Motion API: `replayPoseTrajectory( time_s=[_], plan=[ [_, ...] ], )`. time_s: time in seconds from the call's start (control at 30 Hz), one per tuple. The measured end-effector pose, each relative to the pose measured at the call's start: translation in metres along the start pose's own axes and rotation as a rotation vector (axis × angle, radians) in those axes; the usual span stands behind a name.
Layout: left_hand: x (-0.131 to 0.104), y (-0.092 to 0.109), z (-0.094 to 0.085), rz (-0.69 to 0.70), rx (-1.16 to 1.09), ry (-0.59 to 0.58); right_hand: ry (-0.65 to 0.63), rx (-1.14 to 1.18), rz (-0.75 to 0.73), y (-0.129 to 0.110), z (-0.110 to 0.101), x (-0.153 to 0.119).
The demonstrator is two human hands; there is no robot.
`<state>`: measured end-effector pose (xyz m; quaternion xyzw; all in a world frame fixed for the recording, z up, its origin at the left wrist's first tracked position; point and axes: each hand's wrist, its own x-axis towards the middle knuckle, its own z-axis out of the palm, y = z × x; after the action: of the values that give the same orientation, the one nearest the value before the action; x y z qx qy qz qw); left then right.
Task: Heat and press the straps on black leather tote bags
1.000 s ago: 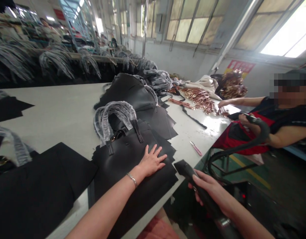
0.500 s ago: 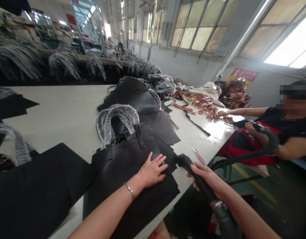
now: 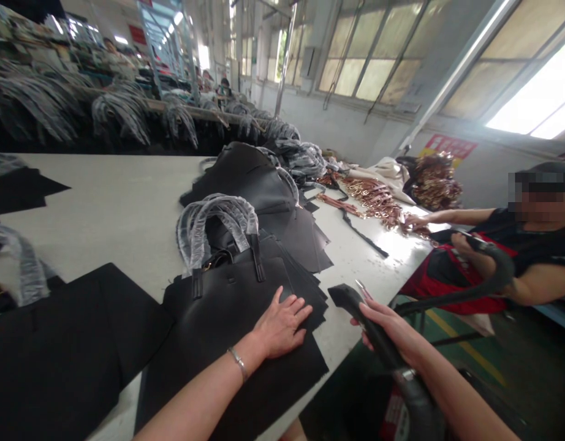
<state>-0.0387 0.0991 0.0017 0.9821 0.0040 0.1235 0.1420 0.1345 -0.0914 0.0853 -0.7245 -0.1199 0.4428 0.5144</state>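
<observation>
My left hand (image 3: 284, 321) lies flat with fingers spread on a black leather bag panel (image 3: 246, 312), the top one of a fanned stack. Two handles wrapped in clear plastic (image 3: 213, 223) loop from the panel's far edge; others bunch behind them. My right hand (image 3: 393, 324) is wrapped around a black hose nozzle (image 3: 372, 324), its flattened tip just right of the stack and above the table edge. Beyond the nozzle, a thin pink tool with a metal tip (image 3: 363, 288) lies on the table, partly hidden by my right hand.
More black panels (image 3: 66, 343) lie at left on the white table (image 3: 112, 208), and another stack (image 3: 246, 177) sits farther back. Brown straps with gold hardware (image 3: 374, 196) heap at the far right. A co-worker (image 3: 530, 245) there holds another black hose (image 3: 498, 263).
The top panel has shifted slightly toward me and to the left, uncovering more of the layers below at its right. My left hand remains on it. The nozzle now covers more of the pink tool.
</observation>
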Motion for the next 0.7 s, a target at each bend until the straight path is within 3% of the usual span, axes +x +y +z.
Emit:
replayPoseTrajectory(
  time_s=[0.13,0.37,0.6,0.7],
  plan=[
    [-0.001,0.004,-0.003,-0.013,0.012,-0.01,-0.077,-0.039,0.059,0.009,-0.003,-0.009],
    [-0.003,0.006,0.003,-0.047,0.011,0.006,-0.153,-0.065,0.104,0.0,0.01,0.021],
    [0.019,0.001,0.001,-0.13,0.005,0.014,-0.196,-0.113,0.19,-0.011,0.001,0.015],
    [0.029,-0.002,0.003,-0.142,0.034,0.008,-0.177,-0.1,0.173,-0.013,0.005,0.024]
  ],
)
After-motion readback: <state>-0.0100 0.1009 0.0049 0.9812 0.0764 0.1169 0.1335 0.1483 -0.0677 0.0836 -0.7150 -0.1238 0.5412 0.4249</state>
